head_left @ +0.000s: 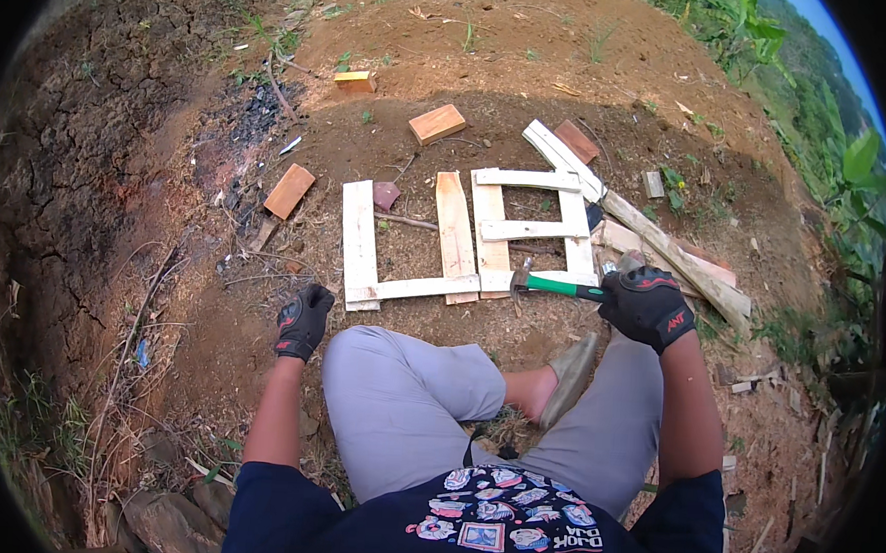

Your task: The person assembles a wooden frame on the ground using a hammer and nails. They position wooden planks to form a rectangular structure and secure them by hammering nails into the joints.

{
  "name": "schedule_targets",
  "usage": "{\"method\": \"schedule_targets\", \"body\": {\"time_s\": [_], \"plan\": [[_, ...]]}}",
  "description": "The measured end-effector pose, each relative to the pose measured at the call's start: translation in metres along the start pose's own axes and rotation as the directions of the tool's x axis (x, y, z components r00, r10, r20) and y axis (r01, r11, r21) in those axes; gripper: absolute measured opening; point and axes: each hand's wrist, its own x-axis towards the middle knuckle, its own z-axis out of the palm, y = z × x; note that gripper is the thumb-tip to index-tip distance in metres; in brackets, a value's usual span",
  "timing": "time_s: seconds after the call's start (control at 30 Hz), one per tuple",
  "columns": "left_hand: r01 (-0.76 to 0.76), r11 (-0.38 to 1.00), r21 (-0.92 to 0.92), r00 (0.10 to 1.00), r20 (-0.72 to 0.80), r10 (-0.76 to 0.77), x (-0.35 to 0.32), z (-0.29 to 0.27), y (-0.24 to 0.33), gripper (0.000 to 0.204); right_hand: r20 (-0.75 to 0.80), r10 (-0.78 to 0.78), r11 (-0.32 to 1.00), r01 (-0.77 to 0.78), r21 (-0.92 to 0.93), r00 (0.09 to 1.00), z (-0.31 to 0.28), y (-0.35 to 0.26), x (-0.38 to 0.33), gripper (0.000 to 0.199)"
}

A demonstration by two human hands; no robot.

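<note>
My right hand (649, 305), in a black glove, is wrapped round the green handle of a claw hammer (560, 287). The hammer's head lies to the left, over the lower crosspiece of a pale wooden frame (493, 219) on the ground. That frame has two uprights and several crosspieces. Joined to its left are a pale plank (361, 237), a browner plank (455, 222) and a low crosspiece (428, 288). My left hand (302, 321), also gloved, is a closed fist left of my knee, apart from the wood. Whatever its fingers may hold is hidden.
Orange-brown wooden blocks (289, 190) lie scattered beyond and left of the frame. Long planks (675, 251) are piled at the right. A stick (406, 221) passes under the boards. My shoe (569, 379) sits just below the frame. Green plants (860, 163) grow at far right.
</note>
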Motion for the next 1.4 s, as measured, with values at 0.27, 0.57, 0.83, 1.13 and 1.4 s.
{"method": "schedule_targets", "body": {"time_s": [0.27, 0.57, 0.83, 1.13, 1.4], "plan": [[-0.190, 0.967, 0.168, 0.980, 0.083, 0.178, -0.020, 0.068, 0.069, 0.029, -0.201, 0.466, 0.883, -0.440, 0.163, 0.862, 0.076, 0.041, -0.011, 0.034], [-0.091, 0.946, -0.312, 0.993, -0.097, 0.063, -0.022, 0.055, 0.052, 0.024, -0.009, 0.378, 0.926, -0.378, 0.000, 0.926, 0.079, 0.058, -0.006, 0.042], [-0.108, 0.950, -0.292, 0.989, -0.133, 0.071, -0.029, 0.046, 0.063, 0.025, 0.004, 0.468, 0.884, -0.468, 0.014, 0.884, 0.065, 0.057, -0.013, 0.043], [-0.023, 0.970, -0.244, 0.999, -0.042, 0.013, -0.026, 0.037, 0.069, 0.030, 0.094, 0.446, 0.895, -0.439, -0.082, 0.890, 0.066, 0.068, 0.015, 0.048], [-0.016, 0.981, -0.192, 0.998, 0.059, 0.028, -0.021, 0.042, 0.068, 0.031, 0.204, 0.390, 0.921, -0.380, -0.089, 0.898, 0.057, 0.058, 0.029, 0.056]]}}
